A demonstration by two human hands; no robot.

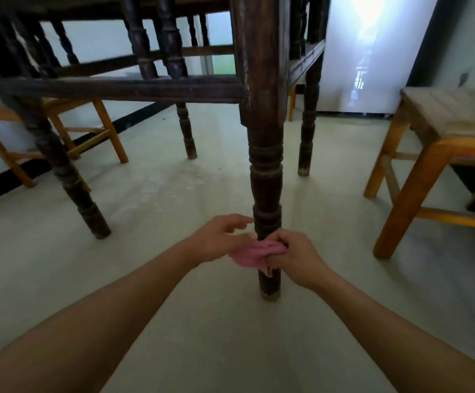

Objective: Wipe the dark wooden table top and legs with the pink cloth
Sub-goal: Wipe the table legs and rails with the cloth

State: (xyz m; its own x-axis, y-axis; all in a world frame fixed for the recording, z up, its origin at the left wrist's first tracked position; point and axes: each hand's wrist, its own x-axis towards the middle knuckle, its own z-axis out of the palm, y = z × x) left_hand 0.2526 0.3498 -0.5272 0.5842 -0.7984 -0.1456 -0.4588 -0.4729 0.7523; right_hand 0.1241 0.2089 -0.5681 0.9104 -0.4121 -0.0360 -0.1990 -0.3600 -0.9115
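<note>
Gripping the cloth (254, 251) against the upright leg (266, 177), the right hand (295, 258) sits nearer; the left hand (216, 242) hovers open beside it.

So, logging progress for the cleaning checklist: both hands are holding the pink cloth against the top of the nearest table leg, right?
Not the top. The head view shows the left hand and right hand holding the pink cloth near the bottom of the nearest table leg.
</note>
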